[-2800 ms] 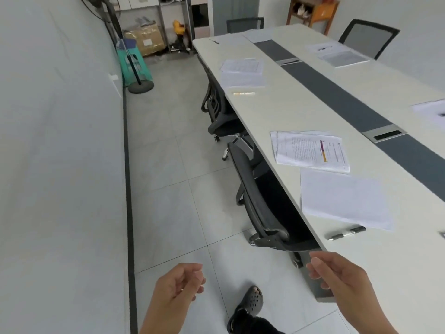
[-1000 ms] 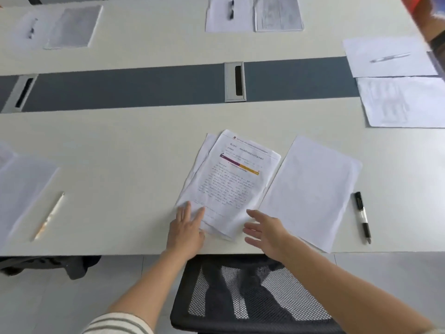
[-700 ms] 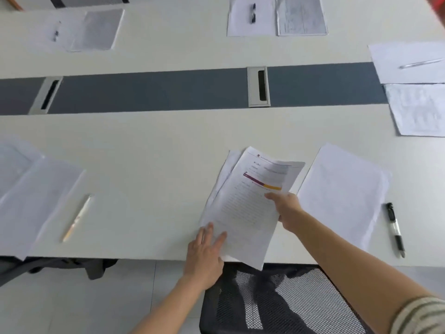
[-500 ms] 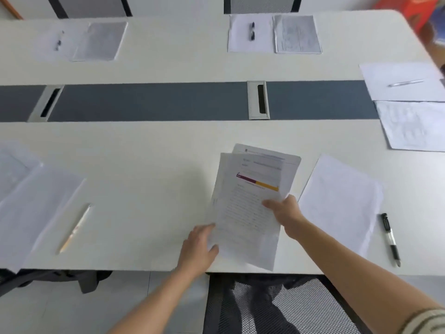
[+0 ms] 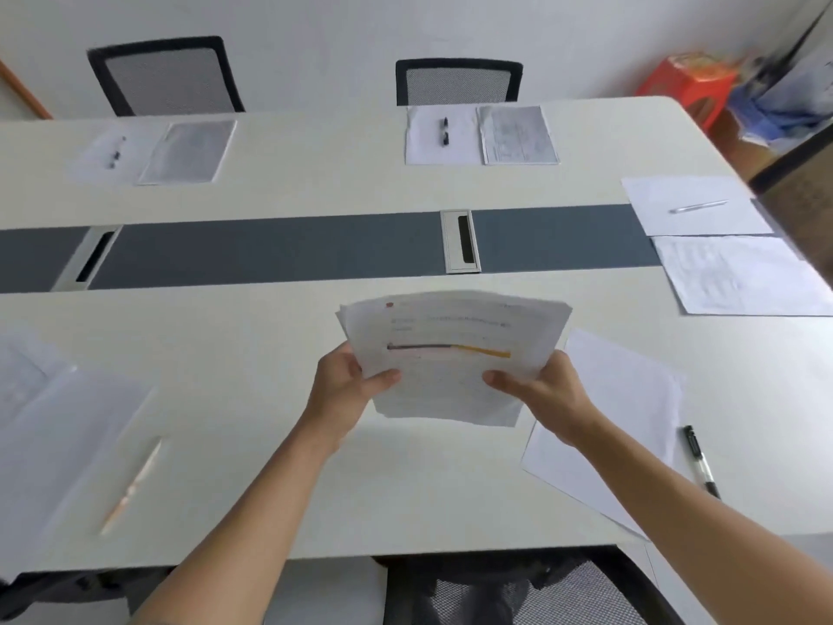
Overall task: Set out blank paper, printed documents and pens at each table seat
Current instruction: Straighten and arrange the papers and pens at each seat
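I have both hands clamped on the stack of printed documents (image 5: 450, 354). My left hand (image 5: 342, 385) grips its left edge and my right hand (image 5: 545, 394) grips its right edge, each with the thumb on top and the other fingers hidden underneath. The stack is held off the table (image 5: 252, 390) in front of the near middle seat, and its shadow falls on the surface below. The top page is blurred, but I can make out a dark and yellow bar across it.

Just right of the stack a blank sheet (image 5: 626, 399) lies tilted on the table, partly under my right forearm. A black pen (image 5: 698, 462) lies just beside the sheet's right edge. At the near left seat there are loose papers (image 5: 58, 426) with a pale pen (image 5: 130, 484) beside them.

Across the dark centre strip (image 5: 270, 250), the far middle seat has a white sheet (image 5: 423, 146) with a dark pen (image 5: 445, 130) on it. A printed page (image 5: 518, 135) lies touching that sheet's right side. The far left seat shows a similar pair (image 5: 187, 151), too blurred for me to read. At the right end of the table a silver pen (image 5: 698, 206) rests on a blank page (image 5: 721, 218), with a faintly printed page (image 5: 739, 275) just below it.

Two mesh chairs (image 5: 457, 81) stand at the far side. Another chair (image 5: 518, 588) sits under the near edge.
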